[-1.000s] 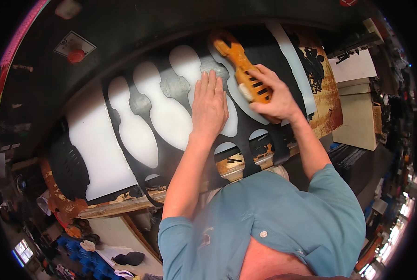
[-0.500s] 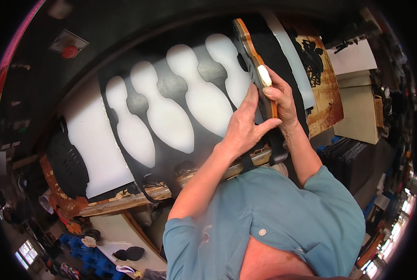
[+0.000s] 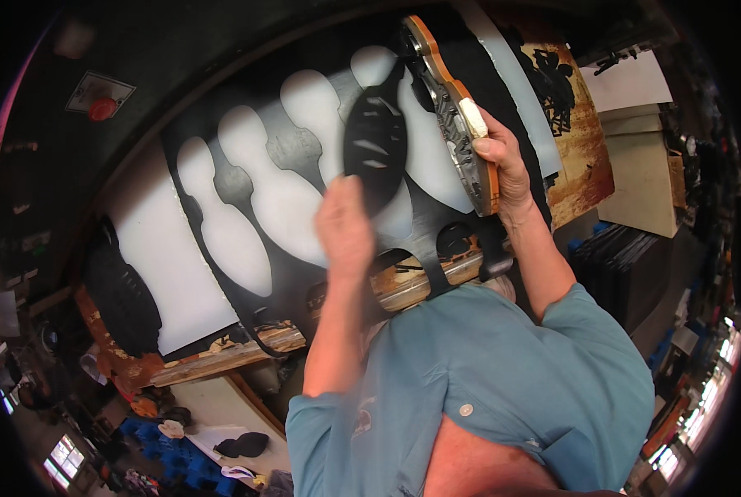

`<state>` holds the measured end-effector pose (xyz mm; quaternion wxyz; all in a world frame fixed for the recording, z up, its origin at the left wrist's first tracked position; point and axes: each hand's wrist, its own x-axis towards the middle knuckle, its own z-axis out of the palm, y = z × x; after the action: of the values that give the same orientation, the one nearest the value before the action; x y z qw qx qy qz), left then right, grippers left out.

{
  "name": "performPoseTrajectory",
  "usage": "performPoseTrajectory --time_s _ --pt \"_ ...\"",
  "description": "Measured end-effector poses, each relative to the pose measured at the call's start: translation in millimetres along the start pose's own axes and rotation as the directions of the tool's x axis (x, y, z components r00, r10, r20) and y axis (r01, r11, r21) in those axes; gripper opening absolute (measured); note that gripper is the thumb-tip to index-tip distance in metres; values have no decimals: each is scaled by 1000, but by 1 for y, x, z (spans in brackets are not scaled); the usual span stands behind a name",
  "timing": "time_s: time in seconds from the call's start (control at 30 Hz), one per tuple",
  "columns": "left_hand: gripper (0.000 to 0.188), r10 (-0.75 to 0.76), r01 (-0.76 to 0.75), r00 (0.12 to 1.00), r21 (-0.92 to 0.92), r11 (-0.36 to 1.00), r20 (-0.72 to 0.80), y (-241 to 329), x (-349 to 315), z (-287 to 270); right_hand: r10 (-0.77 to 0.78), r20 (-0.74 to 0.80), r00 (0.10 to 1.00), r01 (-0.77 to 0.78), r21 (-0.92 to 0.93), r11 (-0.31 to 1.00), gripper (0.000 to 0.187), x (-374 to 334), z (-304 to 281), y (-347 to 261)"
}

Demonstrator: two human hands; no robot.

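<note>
My right hand [image 3: 509, 170] grips a sole-shaped cutting die [image 3: 457, 124] on edge, with an orange rim and a light patch under my thumb. In my left hand [image 3: 344, 228], blurred by motion, is the lower end of a black sole-shaped piece [image 3: 376, 157] with several slots. Both are over a black sheet [image 3: 418, 232] with sole-shaped openings, through which a white surface [image 3: 292, 211] shows. Farther left, more black sole-shaped pieces [image 3: 126, 290] lie at the edge of the white board [image 3: 163, 265].
A red button [image 3: 102, 108] sits on the dark machine at upper left. Black scraps [image 3: 546, 91] lie on a rusty brown board [image 3: 586, 157] at right. Beyond are a cream cabinet [image 3: 639, 182] and stacked black sheets [image 3: 619, 269]. Another dark sole piece [image 3: 242, 446] rests at lower left.
My left hand has come off the die and moved left, now with the black sole-shaped piece in it. The die has tilted, showing its metal inside; my right hand keeps hold of it.
</note>
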<state>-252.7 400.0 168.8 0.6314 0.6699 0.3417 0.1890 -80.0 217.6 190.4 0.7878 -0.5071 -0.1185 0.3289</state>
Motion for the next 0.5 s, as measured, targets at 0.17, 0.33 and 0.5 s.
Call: performPoseTrajectory --time_s 0.17,0.33,0.5 --pt "30 -91 91 996 -65 994 -7 0 -14 -73 -32 -22 999 31 -65 997 82 1 0 4" --pt "32 -87 79 996 -251 965 -19 -2 -19 -88 -21 -53 998 13 -145 989 85 -1 -2 -1" --pt "33 75 -92 953 -45 995 -293 -13 -11 -144 -80 -25 996 62 -429 901 89 -13 -19 -15"
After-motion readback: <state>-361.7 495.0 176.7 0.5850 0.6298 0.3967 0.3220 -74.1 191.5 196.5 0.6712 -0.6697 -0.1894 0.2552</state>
